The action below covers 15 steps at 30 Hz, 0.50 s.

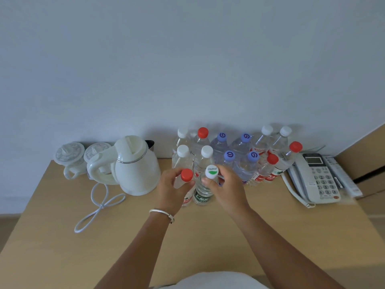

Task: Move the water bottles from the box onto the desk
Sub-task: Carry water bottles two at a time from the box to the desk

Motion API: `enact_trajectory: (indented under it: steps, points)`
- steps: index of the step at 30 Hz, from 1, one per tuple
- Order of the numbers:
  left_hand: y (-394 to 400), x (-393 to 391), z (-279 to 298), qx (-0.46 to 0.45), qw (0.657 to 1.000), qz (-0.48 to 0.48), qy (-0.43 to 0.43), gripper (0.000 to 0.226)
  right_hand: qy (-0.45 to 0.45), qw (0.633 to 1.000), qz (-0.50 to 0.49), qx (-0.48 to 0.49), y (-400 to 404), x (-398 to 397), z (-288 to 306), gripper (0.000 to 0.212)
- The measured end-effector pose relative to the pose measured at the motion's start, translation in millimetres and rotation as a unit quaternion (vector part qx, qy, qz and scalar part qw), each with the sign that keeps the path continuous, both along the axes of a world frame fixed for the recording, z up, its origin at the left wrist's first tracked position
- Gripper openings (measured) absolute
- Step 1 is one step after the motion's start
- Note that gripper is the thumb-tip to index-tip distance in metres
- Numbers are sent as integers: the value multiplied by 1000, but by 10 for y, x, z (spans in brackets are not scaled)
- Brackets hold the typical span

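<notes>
Wooden desk [62, 236] is crowded along the wall: a red-capped bottle [186, 185] is gripped at the neck by the left hand [173, 188], and a green-labelled bottle [205, 189] just beside it is held under its cap by the right hand [226, 187], both upright on the desk. Directly behind, a cluster of bottles [235, 155] is packed; a white kettle [135, 165] is set left, a telephone [316, 178] right

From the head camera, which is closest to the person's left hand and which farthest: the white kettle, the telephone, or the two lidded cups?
From the left hand:
1. White kettle, just to its left on the desk.
2. Lidded cups, farther left, behind the kettle's handle by the wall.
3. Telephone, far right, past the bottles.
</notes>
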<state>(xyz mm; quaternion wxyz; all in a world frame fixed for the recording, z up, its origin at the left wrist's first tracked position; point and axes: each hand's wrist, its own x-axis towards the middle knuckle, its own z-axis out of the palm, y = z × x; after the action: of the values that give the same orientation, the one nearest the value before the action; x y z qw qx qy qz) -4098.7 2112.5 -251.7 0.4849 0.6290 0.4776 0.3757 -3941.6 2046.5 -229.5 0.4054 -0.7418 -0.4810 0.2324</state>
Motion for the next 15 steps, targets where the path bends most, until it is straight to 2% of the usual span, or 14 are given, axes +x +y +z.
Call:
enact_trajectory:
  steps: [6,10,15]
  points:
    - [32,-20,-44,7,1000,-15,-3,32,20,1000,-8,-5,-21,-34,39,26]
    - [-3,-36,-173,-1,1000,-3,-14,40,13,1000,-15,-13,-9,-62,39,22]
    - [-41,-35,-134,6,1000,15,-23,42,15,999,-25,-24,-16,-74,52,28]
